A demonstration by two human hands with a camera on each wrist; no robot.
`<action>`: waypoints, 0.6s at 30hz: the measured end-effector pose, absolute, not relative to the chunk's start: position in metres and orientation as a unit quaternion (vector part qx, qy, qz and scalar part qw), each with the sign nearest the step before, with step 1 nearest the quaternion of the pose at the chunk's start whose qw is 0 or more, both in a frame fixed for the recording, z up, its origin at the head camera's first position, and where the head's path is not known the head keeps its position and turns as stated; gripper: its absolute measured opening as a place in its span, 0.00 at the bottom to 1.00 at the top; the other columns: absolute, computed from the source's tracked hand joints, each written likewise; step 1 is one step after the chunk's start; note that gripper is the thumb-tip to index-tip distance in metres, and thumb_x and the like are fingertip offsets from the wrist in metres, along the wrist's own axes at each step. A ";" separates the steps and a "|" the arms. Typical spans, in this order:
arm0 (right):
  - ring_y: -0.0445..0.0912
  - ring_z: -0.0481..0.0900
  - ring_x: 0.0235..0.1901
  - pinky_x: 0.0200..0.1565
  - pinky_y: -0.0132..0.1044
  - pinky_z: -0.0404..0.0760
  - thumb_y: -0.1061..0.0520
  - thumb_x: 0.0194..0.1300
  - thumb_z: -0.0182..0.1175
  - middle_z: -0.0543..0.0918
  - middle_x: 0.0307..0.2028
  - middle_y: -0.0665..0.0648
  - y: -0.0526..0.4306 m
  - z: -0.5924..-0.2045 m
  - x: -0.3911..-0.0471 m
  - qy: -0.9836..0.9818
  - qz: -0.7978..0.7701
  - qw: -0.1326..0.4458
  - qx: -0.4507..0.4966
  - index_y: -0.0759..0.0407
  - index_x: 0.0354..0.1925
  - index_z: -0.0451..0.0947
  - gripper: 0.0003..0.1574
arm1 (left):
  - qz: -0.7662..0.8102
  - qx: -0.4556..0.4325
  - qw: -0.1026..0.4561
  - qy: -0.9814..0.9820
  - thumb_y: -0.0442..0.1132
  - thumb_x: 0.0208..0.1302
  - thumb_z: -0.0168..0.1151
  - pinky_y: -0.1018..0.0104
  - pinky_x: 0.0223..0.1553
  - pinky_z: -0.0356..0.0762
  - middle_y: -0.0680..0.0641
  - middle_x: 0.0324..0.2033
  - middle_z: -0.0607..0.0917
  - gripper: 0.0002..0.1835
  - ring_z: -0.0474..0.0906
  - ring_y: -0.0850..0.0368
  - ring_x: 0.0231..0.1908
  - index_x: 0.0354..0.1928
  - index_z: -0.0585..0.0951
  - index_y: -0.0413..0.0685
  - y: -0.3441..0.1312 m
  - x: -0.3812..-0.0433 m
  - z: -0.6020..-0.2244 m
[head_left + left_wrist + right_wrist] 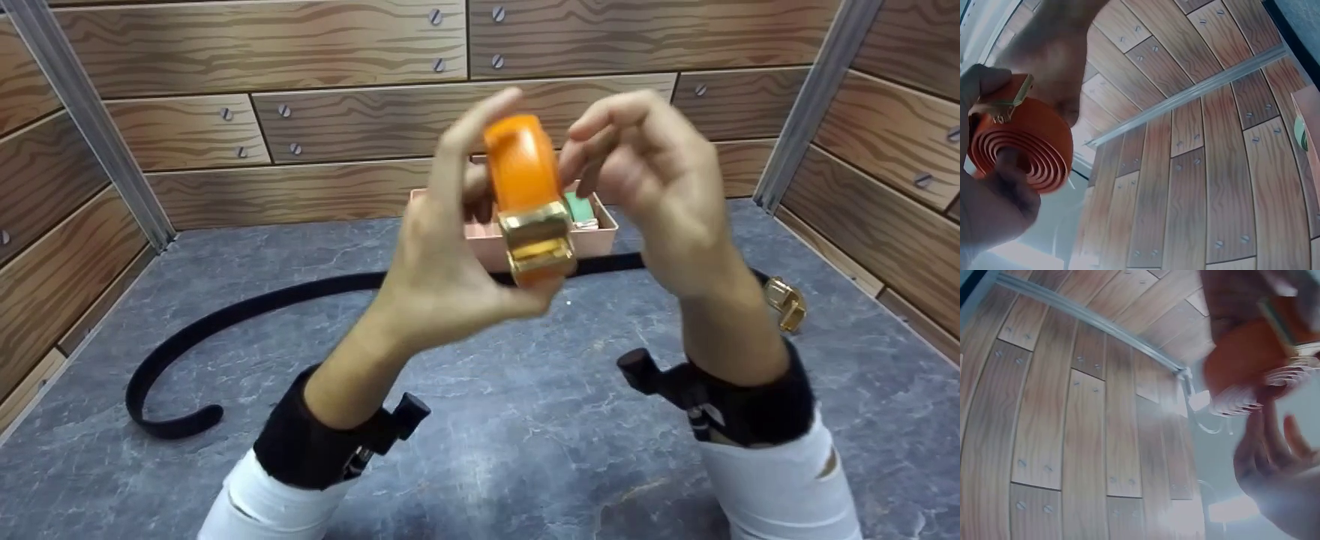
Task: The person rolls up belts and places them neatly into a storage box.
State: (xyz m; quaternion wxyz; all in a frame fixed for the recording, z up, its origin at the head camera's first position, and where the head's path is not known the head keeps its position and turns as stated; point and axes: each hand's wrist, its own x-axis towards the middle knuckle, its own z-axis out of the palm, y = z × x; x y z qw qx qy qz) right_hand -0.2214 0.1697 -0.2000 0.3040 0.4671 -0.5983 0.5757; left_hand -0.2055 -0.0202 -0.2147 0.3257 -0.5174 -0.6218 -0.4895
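In the head view, my left hand [435, 262] holds a rolled-up orange belt [523, 166] with a gold buckle [536, 234], raised above the table. Its thumb lies under the roll. A finger reaches into the middle of the coil [1057, 169] in the left wrist view. My right hand [667, 187] is close to the roll's right side, fingers loosely bent. In the right wrist view the right hand [1275, 478] is beneath the blurred orange roll [1247, 357]; whether its fingertips touch the coil, I cannot tell.
A black belt [247, 309] lies in a wide curve across the grey table [480, 420], its gold buckle [784, 304] at the right. Behind the hands stands a pink box [596, 240] with a green item [579, 208] in it. Wood-patterned walls [360, 124] enclose the table.
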 end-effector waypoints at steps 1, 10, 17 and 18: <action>0.54 0.80 0.32 0.34 0.37 0.81 0.49 0.66 0.63 0.82 0.34 0.68 0.170 -0.200 -0.218 -0.612 0.560 0.293 0.474 0.75 0.48 0.72 0.29 | -0.500 -0.501 0.319 -0.630 0.28 0.35 0.79 0.68 0.33 0.83 0.44 0.41 0.84 0.58 0.82 0.63 0.34 0.70 0.55 0.36 -0.022 -0.205 -0.214; 0.55 0.83 0.42 0.44 0.41 0.84 0.71 0.41 0.78 0.85 0.43 0.60 0.167 -0.196 -0.205 -0.700 0.471 0.249 0.475 0.72 0.60 0.70 0.47 | -0.538 -0.388 0.271 -0.698 0.35 0.38 0.82 0.68 0.47 0.82 0.48 0.45 0.87 0.61 0.86 0.64 0.42 0.75 0.55 0.45 -0.031 -0.198 -0.209; 0.57 0.83 0.42 0.42 0.43 0.85 0.71 0.45 0.77 0.85 0.43 0.62 0.160 -0.200 -0.207 -0.696 0.516 0.240 0.439 0.71 0.60 0.71 0.43 | -0.469 -0.357 0.308 -0.746 0.40 0.40 0.80 0.71 0.48 0.78 0.50 0.47 0.86 0.60 0.81 0.64 0.48 0.76 0.56 0.48 -0.031 -0.207 -0.216; 0.57 0.83 0.43 0.43 0.43 0.85 0.70 0.44 0.77 0.84 0.44 0.61 0.158 -0.200 -0.207 -0.700 0.515 0.249 0.428 0.70 0.60 0.71 0.44 | -0.446 -0.346 0.324 -0.759 0.43 0.39 0.80 0.70 0.52 0.74 0.51 0.48 0.85 0.61 0.78 0.64 0.50 0.77 0.55 0.48 -0.030 -0.211 -0.218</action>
